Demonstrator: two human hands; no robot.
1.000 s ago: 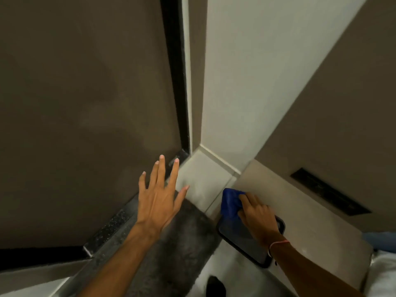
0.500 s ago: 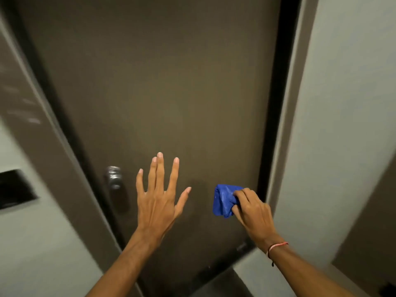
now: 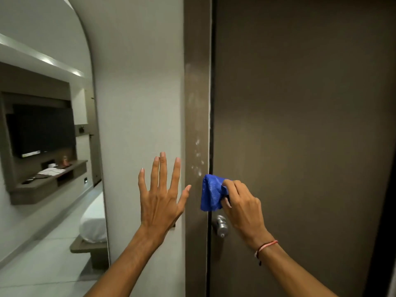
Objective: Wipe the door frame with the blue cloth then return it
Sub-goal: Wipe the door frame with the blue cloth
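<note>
The brown door frame (image 3: 196,99) runs vertically up the middle, with pale smudges on it just above the cloth. My right hand (image 3: 241,205) grips a bunched blue cloth (image 3: 211,192) and holds it against the frame's edge, beside the dark gap to the door. My left hand (image 3: 162,192) is spread flat with fingers apart in front of the pale wall (image 3: 139,103), just left of the frame, holding nothing.
The closed brown door (image 3: 300,136) fills the right side, with a metal knob (image 3: 220,227) just below the cloth. To the left an arched opening shows a room with a wall-mounted TV (image 3: 41,131), a shelf (image 3: 49,179) and a white bed (image 3: 94,221).
The view has swung from the floor corner up and left to the frame on the door's handle side. My right hand lifted the cloth off a dark tray and brought it to the frame.
</note>
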